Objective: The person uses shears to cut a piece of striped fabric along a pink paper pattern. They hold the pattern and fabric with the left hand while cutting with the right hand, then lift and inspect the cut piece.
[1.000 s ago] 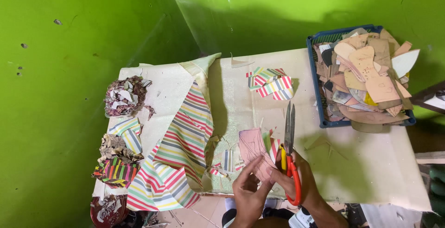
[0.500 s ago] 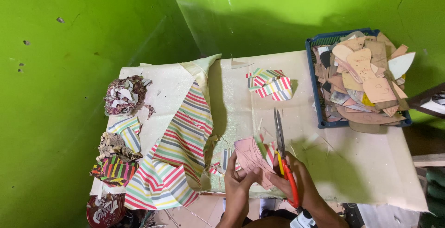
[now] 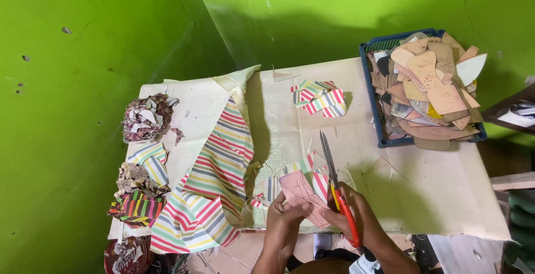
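Pink cardboard template (image 3: 304, 196), low centre of frame, is pinched in my left hand (image 3: 284, 218); my right hand (image 3: 356, 218) grips red-handled scissors (image 3: 337, 190), steel blades barely parted, beside striped fabric (image 3: 214, 179).

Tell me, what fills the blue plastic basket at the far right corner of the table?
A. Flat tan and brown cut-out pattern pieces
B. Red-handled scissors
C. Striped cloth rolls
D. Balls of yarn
A: the blue plastic basket is heaped with flat tan and brown cut-out pattern pieces, while the red-handled scissors are in the person's right hand.
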